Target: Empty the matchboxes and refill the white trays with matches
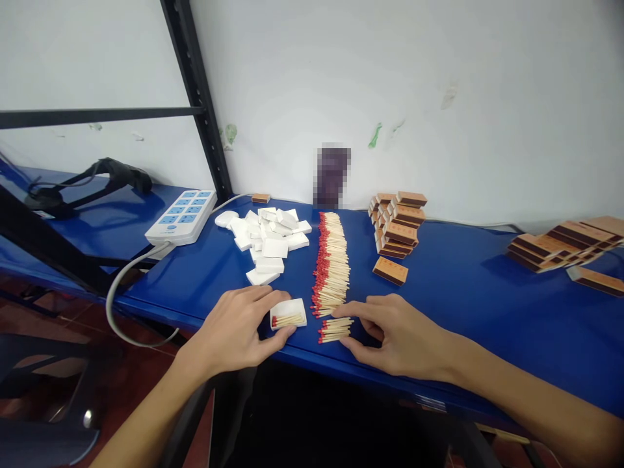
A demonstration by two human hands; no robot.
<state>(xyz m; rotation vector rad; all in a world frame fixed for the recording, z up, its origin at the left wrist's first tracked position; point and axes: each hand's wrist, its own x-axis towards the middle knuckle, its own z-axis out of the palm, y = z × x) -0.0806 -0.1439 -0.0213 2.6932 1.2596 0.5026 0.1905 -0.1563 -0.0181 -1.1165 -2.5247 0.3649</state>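
Observation:
My left hand [246, 328] holds a small white matchbox tray [301, 305] between thumb and fingers at the table's front edge. Several red-tipped matches [287, 319] lie inside it. My right hand [390, 331] has its thumb and index finger around the right ends of a small group of matches [335, 330] on the table. Just behind that group, a long row of matches [333, 260] stretches back toward the wall, red heads to the left. Behind my left hand is a heap of white trays [274, 247].
Matchbox covers [400, 232] stand stacked at right of centre, with a loose box [390, 270] in front. More boxes [560, 244] lie far right. A power strip [182, 218] and its cable are at left, beside a black rack post [205, 97]. The blue table [468, 292] ends at a white wall.

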